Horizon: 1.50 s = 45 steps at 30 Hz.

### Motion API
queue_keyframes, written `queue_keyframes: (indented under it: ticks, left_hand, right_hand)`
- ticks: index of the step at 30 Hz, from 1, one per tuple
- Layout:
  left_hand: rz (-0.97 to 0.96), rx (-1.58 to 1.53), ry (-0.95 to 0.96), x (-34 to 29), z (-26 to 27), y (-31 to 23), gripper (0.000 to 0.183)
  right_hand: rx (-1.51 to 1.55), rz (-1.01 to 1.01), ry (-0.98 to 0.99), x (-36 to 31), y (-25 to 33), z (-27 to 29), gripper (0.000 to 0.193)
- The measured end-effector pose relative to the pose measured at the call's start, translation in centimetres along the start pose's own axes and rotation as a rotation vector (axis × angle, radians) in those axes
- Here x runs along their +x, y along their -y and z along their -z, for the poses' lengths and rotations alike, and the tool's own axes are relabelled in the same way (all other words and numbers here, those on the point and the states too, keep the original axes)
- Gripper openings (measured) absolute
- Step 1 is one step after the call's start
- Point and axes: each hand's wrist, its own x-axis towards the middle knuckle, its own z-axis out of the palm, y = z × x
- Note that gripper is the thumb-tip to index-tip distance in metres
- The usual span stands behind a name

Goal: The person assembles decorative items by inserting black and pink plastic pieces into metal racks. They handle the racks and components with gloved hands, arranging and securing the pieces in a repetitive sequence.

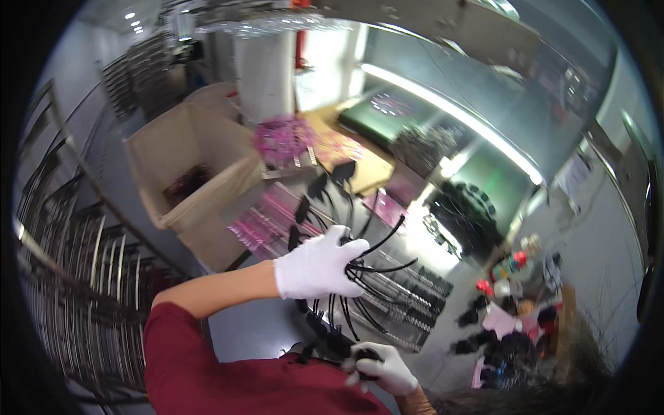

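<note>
My left hand (319, 264), in a white glove, reaches across the middle of the view. Its fingers close around the centre of a spray of thin black curved stems (380, 267), which fan out on both sides. Several of them end in flat, dark, leaf-shaped tips (343, 171). Close to my body, my right hand (389, 371), also gloved in white, is curled around a small rounded black piece (368, 362). What that piece is cannot be made out. Below the left hand, more black stems hang down toward my red sleeve and front.
Pink rows of parts (259, 221) and dark rows (422, 304) lie on the grey table. A large beige bin (155, 159) stands at left, beside metal racks (76, 277). A lit tube lamp (453, 107) crosses behind. Bottles and mixed items crowd the right (512, 332).
</note>
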Motion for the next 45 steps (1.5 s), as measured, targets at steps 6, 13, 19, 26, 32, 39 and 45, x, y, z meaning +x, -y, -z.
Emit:
queue_keyframes:
  ticks: [6,13,19,26,32,39,45]
  left_hand:
    - [-0.287,-0.223,-0.041,2.0,-1.4,-3.8,0.058]
    - [-0.129,-0.109,0.147,-0.3,-4.1,-1.5,0.038]
    - [0.501,-0.468,-0.367,-4.1,-4.5,-1.8,0.035]
    - [-0.064,-0.196,-0.078,-1.7,-4.3,-3.1,0.028]
    - [0.485,-0.83,-0.603,-2.8,-7.5,-5.9,0.045]
    - [0.538,-1.21,-0.412,-3.3,-9.1,-2.2,0.036]
    - [0.115,-0.399,-0.423,-0.3,-7.6,-8.9,0.03]
  right_hand:
    - [-0.092,0.05,0.173,5.1,-1.7,-2.0,0.052]
    - [-0.761,0.41,-0.202,7.8,-5.9,-2.1,0.028]
    - [0.452,0.043,0.17,5.5,-4.3,-2.5,0.041]
    - [-1.109,0.645,-0.392,7.0,-5.9,-3.4,0.035]
    - [0.458,0.241,0.096,5.7,-5.2,-2.1,0.042]
    - [-0.843,0.754,-0.44,4.7,-6.2,-2.4,0.036]
    - [0.406,0.258,-0.108,8.6,-9.4,1.0,0.035]
